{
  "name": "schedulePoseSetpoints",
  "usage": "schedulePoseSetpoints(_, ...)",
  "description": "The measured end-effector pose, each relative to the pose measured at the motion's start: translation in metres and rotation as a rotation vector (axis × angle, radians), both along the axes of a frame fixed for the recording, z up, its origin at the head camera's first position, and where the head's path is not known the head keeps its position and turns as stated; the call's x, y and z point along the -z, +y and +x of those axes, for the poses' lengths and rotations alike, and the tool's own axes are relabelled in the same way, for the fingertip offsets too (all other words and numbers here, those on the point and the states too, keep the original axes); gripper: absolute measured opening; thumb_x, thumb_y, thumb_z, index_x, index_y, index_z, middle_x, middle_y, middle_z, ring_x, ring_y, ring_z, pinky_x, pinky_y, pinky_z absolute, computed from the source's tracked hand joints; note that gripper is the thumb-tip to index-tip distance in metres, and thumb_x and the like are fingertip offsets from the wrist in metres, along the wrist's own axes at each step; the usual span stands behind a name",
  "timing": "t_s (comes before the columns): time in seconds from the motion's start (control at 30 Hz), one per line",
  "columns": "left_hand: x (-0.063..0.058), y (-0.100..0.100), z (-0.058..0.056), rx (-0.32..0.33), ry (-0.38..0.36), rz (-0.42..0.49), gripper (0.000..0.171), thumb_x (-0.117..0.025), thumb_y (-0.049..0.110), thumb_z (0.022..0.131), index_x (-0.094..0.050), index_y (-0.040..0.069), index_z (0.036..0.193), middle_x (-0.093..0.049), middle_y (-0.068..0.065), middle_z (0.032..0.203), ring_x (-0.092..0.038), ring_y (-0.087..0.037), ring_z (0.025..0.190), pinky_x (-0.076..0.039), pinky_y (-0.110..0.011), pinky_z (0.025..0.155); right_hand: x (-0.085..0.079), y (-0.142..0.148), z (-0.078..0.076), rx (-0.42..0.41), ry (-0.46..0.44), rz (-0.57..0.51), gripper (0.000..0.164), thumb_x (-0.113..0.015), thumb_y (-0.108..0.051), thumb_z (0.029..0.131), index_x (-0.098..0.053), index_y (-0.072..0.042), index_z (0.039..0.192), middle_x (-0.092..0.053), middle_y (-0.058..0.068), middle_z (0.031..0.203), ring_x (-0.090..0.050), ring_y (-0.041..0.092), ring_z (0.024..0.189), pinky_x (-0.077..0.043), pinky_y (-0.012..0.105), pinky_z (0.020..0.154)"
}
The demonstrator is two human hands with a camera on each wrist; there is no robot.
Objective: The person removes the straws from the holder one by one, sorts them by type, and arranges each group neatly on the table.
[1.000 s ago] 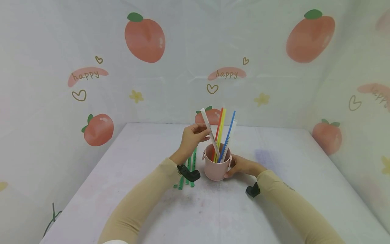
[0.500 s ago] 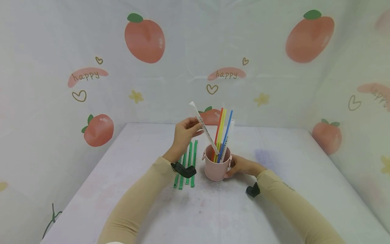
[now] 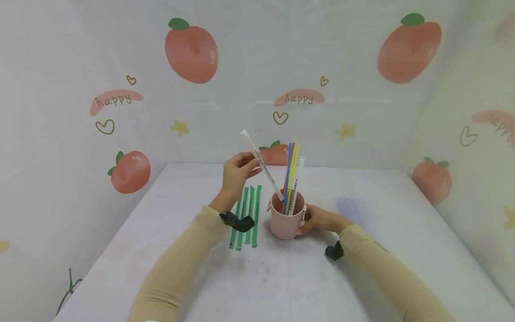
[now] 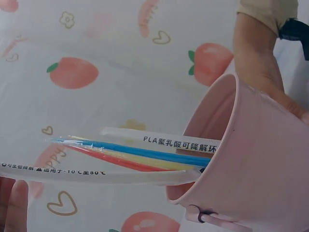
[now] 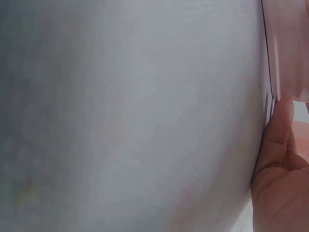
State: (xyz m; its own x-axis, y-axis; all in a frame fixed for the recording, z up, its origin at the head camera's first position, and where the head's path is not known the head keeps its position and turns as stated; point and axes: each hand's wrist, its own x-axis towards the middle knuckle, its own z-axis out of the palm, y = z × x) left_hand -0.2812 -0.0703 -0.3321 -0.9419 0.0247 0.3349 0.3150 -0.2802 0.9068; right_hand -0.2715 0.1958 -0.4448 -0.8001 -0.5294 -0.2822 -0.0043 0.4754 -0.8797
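My left hand (image 3: 237,173) pinches a white paper-wrapped straw (image 3: 270,179) between thumb and fingers. The straw leans left, its lower end just inside the mouth of a small pink bucket (image 3: 284,226). Black print runs along its wrapper (image 4: 145,178) in the left wrist view. On the bucket's right side, my right hand (image 3: 322,218) grips the wall near a side handle; the right wrist view has its thumb (image 5: 280,125) against the bucket's base. Blue (image 3: 287,179), red and yellow straws stand in the bucket, together with another white wrapped straw (image 3: 295,188).
Several green wrapped straws (image 3: 256,219) lie side by side on the white tabletop (image 3: 261,286), left of the bucket and partly behind my left wrist. A fruit-patterned curtain (image 3: 241,58) rises behind the table.
My left hand has moved left and slightly up, and the white straw in it tilts further left. The blue straw has swung left beside the red and yellow ones. My right hand stays put.
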Motion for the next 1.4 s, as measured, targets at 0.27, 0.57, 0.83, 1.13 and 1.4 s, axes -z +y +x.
schedulePoseSetpoints(0.27,-0.002,-0.005,0.0,-0.01,0.013,0.011,0.014,-0.065,-0.002,0.089,-0.063,-0.006,0.103,-0.068,0.001,0.089,-0.068,-0.009,0.083,-0.059,-0.03,0.077,-0.002,0.001,0.001,0.007,0.001,0.001,0.078,-0.083,-0.011,0.075,-0.041,-0.001,0.14,-0.048,0.01,0.125,-0.039,0.026,0.114,-0.029,0.048,0.109)
schedulePoseSetpoints(0.57,-0.006,-0.004,0.004,-0.022,0.017,0.01,0.012,-0.065,-0.004,0.089,-0.064,-0.005,0.101,-0.067,0.004,0.087,-0.068,-0.009,0.082,-0.059,-0.03,0.076,-0.002,0.001,0.002,0.009,0.015,0.017,0.075,-0.083,-0.011,0.074,-0.043,-0.001,0.137,-0.048,0.009,0.122,-0.039,0.026,0.113,-0.031,0.047,0.107)
schedulePoseSetpoints(0.83,-0.005,-0.001,0.005,-0.012,0.056,-0.021,0.016,-0.067,-0.002,0.088,-0.063,-0.008,0.103,-0.068,0.004,0.087,-0.068,-0.009,0.082,-0.059,-0.03,0.075,-0.001,0.0,0.002,0.007,0.008,0.01,0.075,-0.083,-0.012,0.074,-0.043,-0.001,0.137,-0.049,0.01,0.126,-0.041,0.026,0.117,-0.028,0.051,0.112)
schedulePoseSetpoints(1.13,0.001,0.005,0.005,0.019,0.042,-0.071,0.019,-0.067,-0.003,0.088,-0.062,-0.01,0.104,-0.068,0.003,0.084,-0.068,-0.009,0.081,-0.06,-0.032,0.076,-0.001,0.0,0.002,-0.002,0.006,0.004,0.076,-0.082,-0.01,0.075,-0.042,0.0,0.139,-0.049,0.011,0.128,-0.041,0.026,0.117,-0.029,0.049,0.111)
schedulePoseSetpoints(1.4,0.007,0.012,0.005,0.033,0.047,-0.181,0.02,-0.067,-0.003,0.087,-0.062,-0.012,0.105,-0.067,0.001,0.084,-0.067,-0.009,0.077,-0.06,-0.031,0.072,-0.002,0.0,0.002,-0.004,0.009,0.006,0.072,-0.082,-0.009,0.075,-0.043,0.0,0.136,-0.047,0.008,0.118,-0.039,0.025,0.11,-0.033,0.04,0.101)
